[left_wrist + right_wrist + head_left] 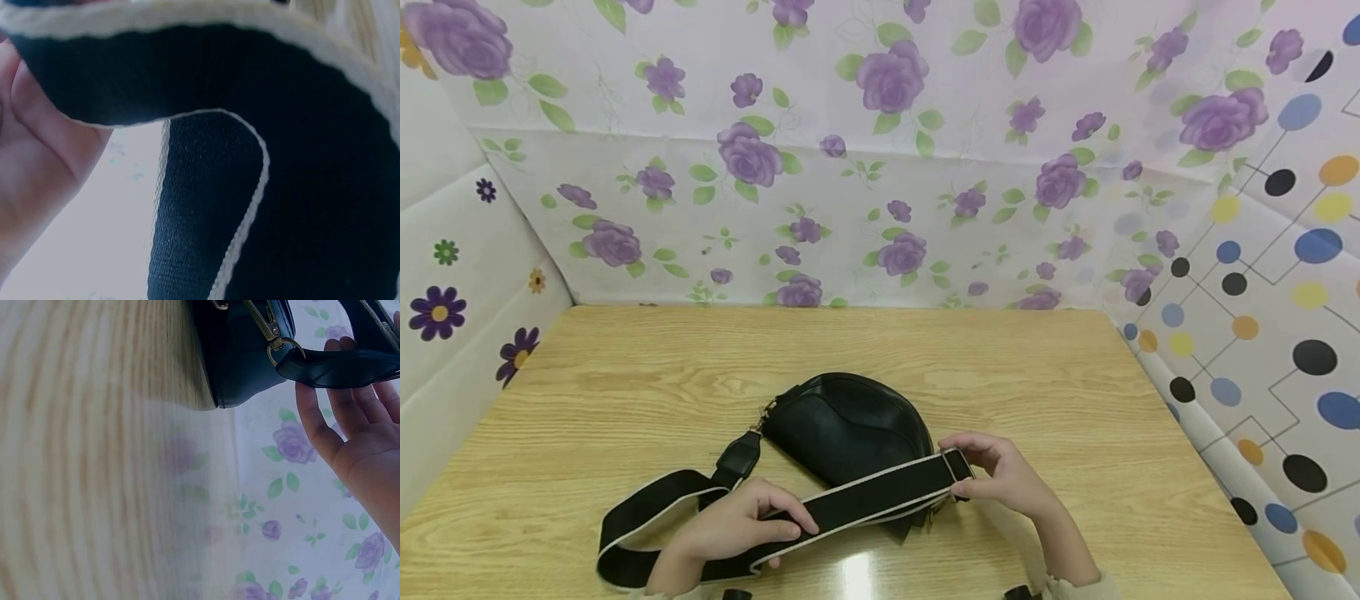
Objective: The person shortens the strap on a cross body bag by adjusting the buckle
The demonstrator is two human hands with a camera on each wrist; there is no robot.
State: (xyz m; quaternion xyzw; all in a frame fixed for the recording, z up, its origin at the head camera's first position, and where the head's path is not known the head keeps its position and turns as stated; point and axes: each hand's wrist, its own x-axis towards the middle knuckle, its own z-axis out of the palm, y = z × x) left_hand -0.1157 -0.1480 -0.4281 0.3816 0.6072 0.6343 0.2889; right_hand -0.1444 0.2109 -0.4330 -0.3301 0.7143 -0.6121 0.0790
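Observation:
A black half-moon shoulder bag lies on the wooden table, with a wide black strap edged in white stretched in front of it. My right hand pinches the strap at its metal slide buckle, beside the bag's right end. Lower left, my left hand grips the strap between thumb and fingers. Past that hand the strap loops round to a leather tab clipped to the bag's left end. A brass clip and ring show close to my right fingers in the right wrist view.
The wooden table meets a wall covering with purple flowers at the back. A dotted sheet stands along the right side and a flowered white one along the left. Two small black objects show at the bottom edge.

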